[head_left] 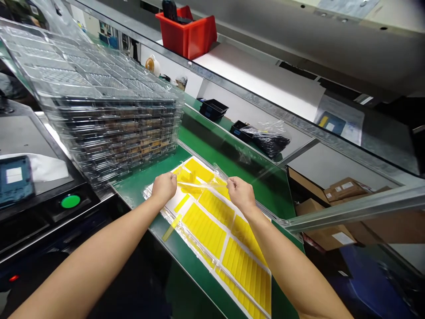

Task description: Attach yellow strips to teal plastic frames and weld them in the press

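Observation:
A strip of clear plastic film (pixel 201 184) stretches between my two hands. My left hand (pixel 164 188) pinches its left end, with the fingers closed. At the other end, my right hand (pixel 241 193) is closed on the film, and a loose corner sticks up beside it. Below lies a white sheet (pixel 226 243) with rows of yellow adhesive-looking strips (pixel 205 227), some partly hidden by the film and my right forearm. One loose yellow strip (pixel 171 227) hangs over the sheet's near left edge.
A tall stack of clear plastic trays (pixel 116 119) stands on the green bench (pixel 212 290) at left. Further left is a machine with a green button (pixel 71 201). A red bin (pixel 187 33) sits on the shelf above; black trays (pixel 213 109) and a bagged black bundle (pixel 270 141) lie behind.

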`<state>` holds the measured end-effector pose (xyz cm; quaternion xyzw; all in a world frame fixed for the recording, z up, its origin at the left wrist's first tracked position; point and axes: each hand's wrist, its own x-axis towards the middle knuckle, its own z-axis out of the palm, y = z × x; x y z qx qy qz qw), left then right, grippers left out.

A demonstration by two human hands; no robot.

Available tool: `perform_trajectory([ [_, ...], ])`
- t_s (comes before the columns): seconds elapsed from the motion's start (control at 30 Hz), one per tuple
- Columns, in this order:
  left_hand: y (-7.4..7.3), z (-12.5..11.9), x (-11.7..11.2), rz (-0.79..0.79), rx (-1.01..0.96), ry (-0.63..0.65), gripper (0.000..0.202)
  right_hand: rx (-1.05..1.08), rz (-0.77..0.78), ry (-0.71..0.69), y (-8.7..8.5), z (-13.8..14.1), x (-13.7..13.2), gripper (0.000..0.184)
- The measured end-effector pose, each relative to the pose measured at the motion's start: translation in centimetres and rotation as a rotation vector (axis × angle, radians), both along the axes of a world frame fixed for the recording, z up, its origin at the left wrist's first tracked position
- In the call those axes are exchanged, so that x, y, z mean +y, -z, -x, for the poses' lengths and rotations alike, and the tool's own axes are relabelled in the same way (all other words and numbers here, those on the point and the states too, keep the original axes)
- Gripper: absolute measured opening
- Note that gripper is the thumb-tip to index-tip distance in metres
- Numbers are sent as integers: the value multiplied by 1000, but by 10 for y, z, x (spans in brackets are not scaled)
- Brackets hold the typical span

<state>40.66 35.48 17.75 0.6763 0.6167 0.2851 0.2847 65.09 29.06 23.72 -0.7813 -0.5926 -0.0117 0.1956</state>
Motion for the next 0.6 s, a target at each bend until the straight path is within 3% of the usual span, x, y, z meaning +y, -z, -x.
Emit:
perform_trajectory([
  [0.17,8,-1,1,152,-106,-22,28,738,-81,187,2,-9,-1,19],
  [0.23,7,-2,-1,211,-138,8,26,924,-148,198,-1,-9,-3,21],
  [0.43,-9,12,-25,247,-120,156,50,1086,-432,62,-18,-8,-9,29],
  [0.6,-3,28,-77,76,230,410,40,1034,-711,-30,-31,-7,-8,33],
])
